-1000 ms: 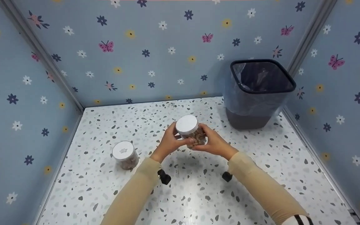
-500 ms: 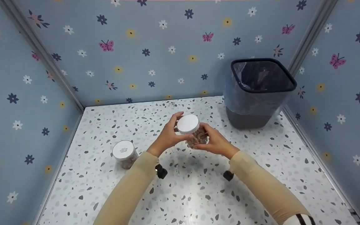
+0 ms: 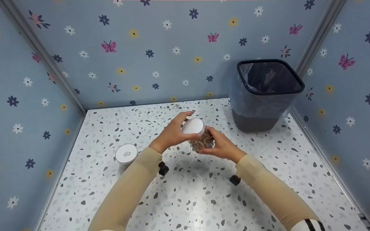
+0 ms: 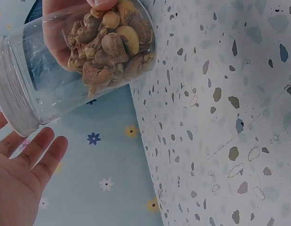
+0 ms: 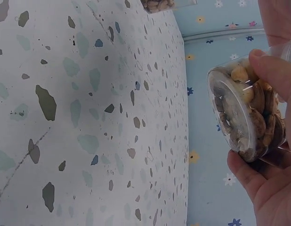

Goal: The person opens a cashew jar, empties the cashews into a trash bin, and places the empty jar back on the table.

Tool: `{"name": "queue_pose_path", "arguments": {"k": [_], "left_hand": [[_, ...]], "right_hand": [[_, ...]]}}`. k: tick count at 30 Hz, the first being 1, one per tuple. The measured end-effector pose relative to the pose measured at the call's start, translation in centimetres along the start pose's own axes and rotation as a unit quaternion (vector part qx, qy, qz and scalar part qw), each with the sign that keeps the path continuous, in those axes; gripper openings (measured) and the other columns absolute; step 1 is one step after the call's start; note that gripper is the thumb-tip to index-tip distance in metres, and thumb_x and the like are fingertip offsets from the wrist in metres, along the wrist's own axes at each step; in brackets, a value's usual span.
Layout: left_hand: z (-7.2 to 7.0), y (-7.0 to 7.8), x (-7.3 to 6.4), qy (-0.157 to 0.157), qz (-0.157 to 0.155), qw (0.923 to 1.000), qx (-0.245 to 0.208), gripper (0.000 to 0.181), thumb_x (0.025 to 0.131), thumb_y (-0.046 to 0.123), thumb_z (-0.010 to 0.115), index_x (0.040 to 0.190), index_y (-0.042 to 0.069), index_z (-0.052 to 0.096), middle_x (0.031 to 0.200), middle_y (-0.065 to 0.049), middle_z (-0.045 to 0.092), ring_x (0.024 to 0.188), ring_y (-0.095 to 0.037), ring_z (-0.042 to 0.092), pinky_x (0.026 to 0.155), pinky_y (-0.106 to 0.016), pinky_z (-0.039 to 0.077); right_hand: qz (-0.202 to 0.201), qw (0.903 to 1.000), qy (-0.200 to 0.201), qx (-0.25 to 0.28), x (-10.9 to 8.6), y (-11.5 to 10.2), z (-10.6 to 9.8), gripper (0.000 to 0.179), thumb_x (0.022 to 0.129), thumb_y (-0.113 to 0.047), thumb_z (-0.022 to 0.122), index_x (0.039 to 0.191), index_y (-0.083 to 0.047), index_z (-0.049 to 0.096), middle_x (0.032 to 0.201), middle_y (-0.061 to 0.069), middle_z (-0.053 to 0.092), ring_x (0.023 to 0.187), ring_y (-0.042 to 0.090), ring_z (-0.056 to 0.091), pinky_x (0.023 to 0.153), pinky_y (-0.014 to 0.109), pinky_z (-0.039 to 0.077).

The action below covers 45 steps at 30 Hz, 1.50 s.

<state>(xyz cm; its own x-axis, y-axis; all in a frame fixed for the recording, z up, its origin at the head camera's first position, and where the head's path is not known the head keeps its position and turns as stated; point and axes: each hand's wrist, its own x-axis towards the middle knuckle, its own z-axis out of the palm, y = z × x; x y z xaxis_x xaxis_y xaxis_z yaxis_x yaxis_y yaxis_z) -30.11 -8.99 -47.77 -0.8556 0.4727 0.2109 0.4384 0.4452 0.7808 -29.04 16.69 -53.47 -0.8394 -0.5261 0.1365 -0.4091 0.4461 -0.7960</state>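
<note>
My right hand (image 3: 222, 146) holds a clear jar (image 3: 202, 143) above the table, tilted. The jar has a white lid (image 3: 192, 126) and brown, knobbly dried pieces (image 4: 112, 52) inside. My left hand (image 3: 172, 133) is at the lid, its thumb across the front edge and its forefinger raised behind. In the left wrist view its fingers (image 4: 51, 153) are spread and fairly straight beside the lid. Seen from the right wrist, the right thumb and fingers (image 5: 246, 174) grip the jar's body near its base. A second white-lidded jar (image 3: 127, 153) stands at left, partly behind the left sleeve.
A dark bin (image 3: 252, 122) with a clear liner stands at the back right corner. Flowered blue walls (image 3: 159, 61) enclose the white speckled table (image 3: 185, 199) at the back and both sides.
The left hand has turned on the lid, its forefinger lifting away and its wrist moving left. The left sleeve now covers more of the second jar. The right hand stays nearly still.
</note>
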Motion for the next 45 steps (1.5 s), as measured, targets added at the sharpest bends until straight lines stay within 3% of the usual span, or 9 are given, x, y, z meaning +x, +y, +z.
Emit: {"name": "queue_pose_path", "arguments": {"k": [7, 12, 16, 24, 31, 41, 45], "left_hand": [[-0.25, 0.23, 0.48, -0.016, 0.021, 0.9964, 0.081, 0.093, 0.092, 0.050, 0.086, 0.166, 0.012, 0.044, 0.166, -0.012, 0.050, 0.145, -0.033, 0.055, 0.115, -0.053, 0.054], [-0.27, 0.48, 0.68, -0.021, 0.034, 0.9891, 0.142, 0.093, 0.090, 0.057, 0.084, 0.163, 0.012, 0.049, 0.157, -0.014, 0.056, 0.137, -0.033, 0.059, 0.108, -0.052, 0.058], [-0.24, 0.65, 0.74, -0.025, 0.046, 0.9850, 0.164, 0.089, 0.091, 0.058, 0.083, 0.160, 0.011, 0.053, 0.149, -0.014, 0.060, 0.131, -0.032, 0.062, 0.102, -0.050, 0.061], [0.04, 0.92, 0.63, -0.025, 0.053, 0.9812, 0.184, 0.078, 0.094, 0.058, 0.079, 0.154, 0.012, 0.059, 0.141, -0.013, 0.064, 0.124, -0.030, 0.062, 0.092, -0.045, 0.064], [0.53, 0.97, 0.73, -0.005, 0.072, 0.9770, 0.201, 0.068, 0.096, 0.056, 0.075, 0.147, 0.012, 0.064, 0.137, -0.014, 0.066, 0.119, -0.031, 0.063, 0.088, -0.042, 0.065], [0.23, 0.62, 0.74, 0.013, 0.107, 0.9833, 0.146, 0.058, 0.090, 0.046, 0.082, 0.137, 0.014, 0.070, 0.131, -0.010, 0.070, 0.118, -0.030, 0.063, 0.086, -0.041, 0.064], [0.10, 0.49, 0.64, 0.020, 0.123, 0.9826, 0.138, 0.057, 0.089, 0.041, 0.081, 0.137, 0.013, 0.071, 0.132, -0.011, 0.070, 0.118, -0.030, 0.062, 0.086, -0.042, 0.064]], "right_hand": [[-0.002, 0.9999, -0.002, -0.010, 0.03, -0.04, -0.01, 0.090, 0.090, -0.029, 0.093, 0.161, -0.007, 0.043, 0.153, 0.013, 0.060, 0.132, 0.031, 0.064, 0.111, 0.054, 0.055], [-0.012, 0.9998, -0.005, -0.013, 0.07, 0.02, 0.04, 0.089, 0.091, -0.031, 0.091, 0.160, -0.006, 0.043, 0.151, 0.015, 0.061, 0.130, 0.031, 0.065, 0.109, 0.055, 0.056], [-0.015, 0.9998, -0.008, -0.013, 0.16, 0.05, 0.12, 0.088, 0.090, -0.030, 0.092, 0.159, -0.006, 0.043, 0.150, 0.015, 0.061, 0.130, 0.032, 0.065, 0.109, 0.055, 0.056], [-0.012, 0.9998, -0.006, -0.014, 0.18, -0.06, 0.25, 0.088, 0.089, -0.030, 0.093, 0.158, -0.007, 0.045, 0.149, 0.012, 0.062, 0.130, 0.029, 0.065, 0.111, 0.053, 0.056], [-0.014, 0.9999, -0.003, -0.008, 0.36, -0.09, 0.55, 0.087, 0.087, -0.022, 0.094, 0.157, -0.004, 0.045, 0.146, 0.014, 0.063, 0.129, 0.031, 0.064, 0.110, 0.053, 0.055], [-0.013, 0.9996, -0.022, 0.014, 0.57, -0.58, 0.47, 0.093, 0.085, -0.024, 0.095, 0.160, -0.007, 0.043, 0.152, 0.013, 0.061, 0.135, 0.030, 0.062, 0.116, 0.055, 0.051], [-0.021, 0.9990, -0.023, 0.030, 0.55, -0.67, 0.45, 0.094, 0.084, -0.020, 0.095, 0.160, -0.005, 0.042, 0.153, 0.015, 0.061, 0.137, 0.032, 0.062, 0.118, 0.054, 0.050]]}}
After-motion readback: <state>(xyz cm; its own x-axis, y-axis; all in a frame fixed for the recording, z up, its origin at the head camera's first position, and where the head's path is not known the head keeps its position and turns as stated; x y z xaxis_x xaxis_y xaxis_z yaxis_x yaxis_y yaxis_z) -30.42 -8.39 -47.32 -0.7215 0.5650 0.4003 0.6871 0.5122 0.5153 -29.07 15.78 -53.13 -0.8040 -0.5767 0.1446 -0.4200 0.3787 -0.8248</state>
